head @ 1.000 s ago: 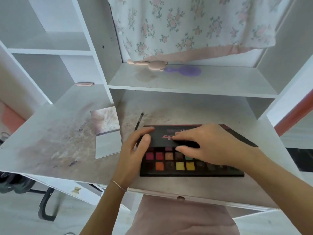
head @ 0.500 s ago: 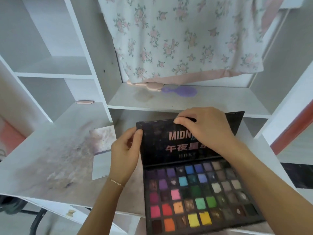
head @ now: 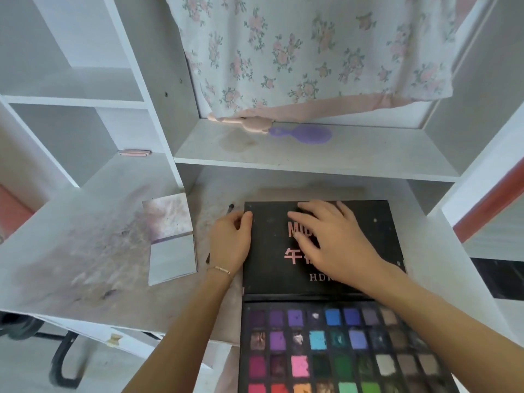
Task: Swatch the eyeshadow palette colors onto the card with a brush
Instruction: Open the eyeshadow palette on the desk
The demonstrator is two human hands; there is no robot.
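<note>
White shelving rises behind a stained, dusty white desk [head: 85, 245], with a floral cloth [head: 312, 52] hanging over the upper middle shelf. At the far left back of the desk lies a small pink flat clip [head: 134, 153]. Further right rests the white rectangular card [head: 171, 238], its upper half smudged purple and grey, well apart from the hands. Just beside it, a thin black makeup brush [head: 229, 209] lies on the desk, mostly hidden under the left hand [head: 231, 242], whose fingers are loosely curved with the tips touching the left edge of the lid. The large black eyeshadow palette [head: 326, 336] lies open, lid folded back flat, rows of coloured pans nearest the person. The right hand [head: 331, 239] presses on the lid with fingers straight and slightly spread. On the shelf above sit a pink hairbrush [head: 249, 123] and a purple hairbrush [head: 306, 134].
</note>
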